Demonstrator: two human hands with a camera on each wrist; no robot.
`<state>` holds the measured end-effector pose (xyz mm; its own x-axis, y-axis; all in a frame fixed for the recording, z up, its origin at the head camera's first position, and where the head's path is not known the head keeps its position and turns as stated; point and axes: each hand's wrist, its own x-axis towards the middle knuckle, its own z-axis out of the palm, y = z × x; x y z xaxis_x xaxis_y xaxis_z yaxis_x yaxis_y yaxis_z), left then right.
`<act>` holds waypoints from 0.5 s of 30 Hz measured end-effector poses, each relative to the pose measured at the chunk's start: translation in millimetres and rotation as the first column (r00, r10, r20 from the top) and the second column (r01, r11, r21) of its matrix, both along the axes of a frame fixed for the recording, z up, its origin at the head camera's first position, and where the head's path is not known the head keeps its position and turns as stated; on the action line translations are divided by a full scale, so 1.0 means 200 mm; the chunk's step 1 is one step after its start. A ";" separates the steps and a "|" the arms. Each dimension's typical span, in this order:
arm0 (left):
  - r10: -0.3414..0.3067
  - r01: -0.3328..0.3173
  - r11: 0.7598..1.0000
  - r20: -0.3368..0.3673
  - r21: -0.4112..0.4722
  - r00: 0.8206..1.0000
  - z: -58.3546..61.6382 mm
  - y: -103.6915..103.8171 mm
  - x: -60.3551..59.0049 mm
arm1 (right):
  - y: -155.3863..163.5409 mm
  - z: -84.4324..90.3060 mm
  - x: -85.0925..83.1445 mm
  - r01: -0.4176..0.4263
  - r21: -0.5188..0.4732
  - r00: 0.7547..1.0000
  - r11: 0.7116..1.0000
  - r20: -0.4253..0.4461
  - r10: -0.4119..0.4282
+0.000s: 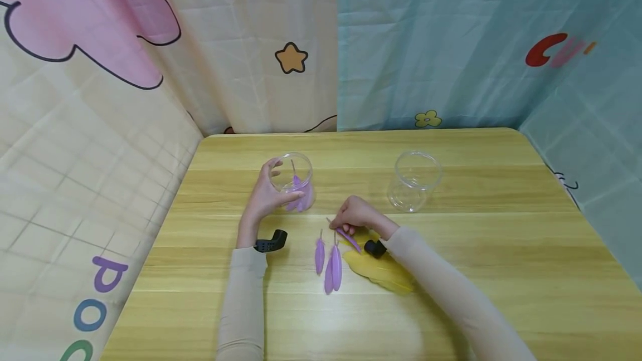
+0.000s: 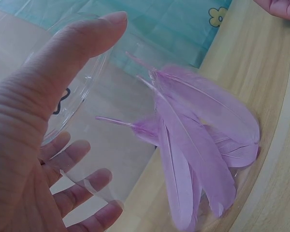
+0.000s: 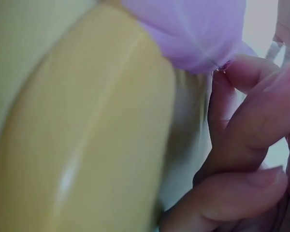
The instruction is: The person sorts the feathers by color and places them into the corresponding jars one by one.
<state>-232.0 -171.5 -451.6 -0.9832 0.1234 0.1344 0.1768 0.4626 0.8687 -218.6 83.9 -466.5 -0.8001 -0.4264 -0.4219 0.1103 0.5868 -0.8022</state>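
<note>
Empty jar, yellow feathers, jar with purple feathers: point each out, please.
empty jar point(image 1: 415, 181), head view, on its clear side wall
yellow feathers point(image 1: 381, 275), head view, mid-vane
jar with purple feathers point(image 1: 293, 167), head view, upper wall

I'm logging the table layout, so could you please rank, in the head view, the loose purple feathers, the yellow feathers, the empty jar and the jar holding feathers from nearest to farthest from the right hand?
1. Loose purple feathers, just below the right hand, which pinches one; yellow feathers, beside its wrist: too close to call.
2. Empty jar, beyond it, to the right.
3. Jar holding feathers, to the left, held by the left hand.
</note>
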 end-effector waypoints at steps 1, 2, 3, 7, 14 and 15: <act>0.000 0.000 1.000 -0.001 0.000 1.000 0.00 0.00 0.00 | 0.01 0.00 0.00 -0.001 -0.016 1.000 1.000 0.005 0.001; 0.001 -0.001 1.000 -0.002 0.000 1.000 0.00 0.00 0.00 | 0.01 -0.01 -0.01 -0.002 -0.030 1.000 1.000 0.009 0.002; -0.002 0.002 1.000 -0.002 0.000 1.000 0.00 0.00 0.00 | 0.02 0.00 -0.02 -0.005 -0.045 1.000 0.999 0.012 0.006; -0.008 0.008 1.000 0.000 0.004 1.000 0.00 0.00 0.00 | 0.04 0.02 -0.05 0.013 -0.106 0.999 0.994 0.031 -0.010; -0.022 0.022 0.999 -0.013 0.027 1.000 0.00 -0.01 0.00 | 0.04 0.09 -0.11 0.175 -0.287 0.984 0.942 0.011 -0.180; -0.022 0.022 0.999 -0.013 0.027 1.000 0.00 -0.01 0.00 | 0.03 0.11 -0.12 0.201 -0.325 0.977 0.924 -0.007 -0.215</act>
<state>-231.9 -172.6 -452.3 -0.9784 0.1414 0.1509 0.1984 0.4351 0.8783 -241.9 90.2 -445.0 -0.8995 -0.3552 -0.2545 0.1643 0.2650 -0.9502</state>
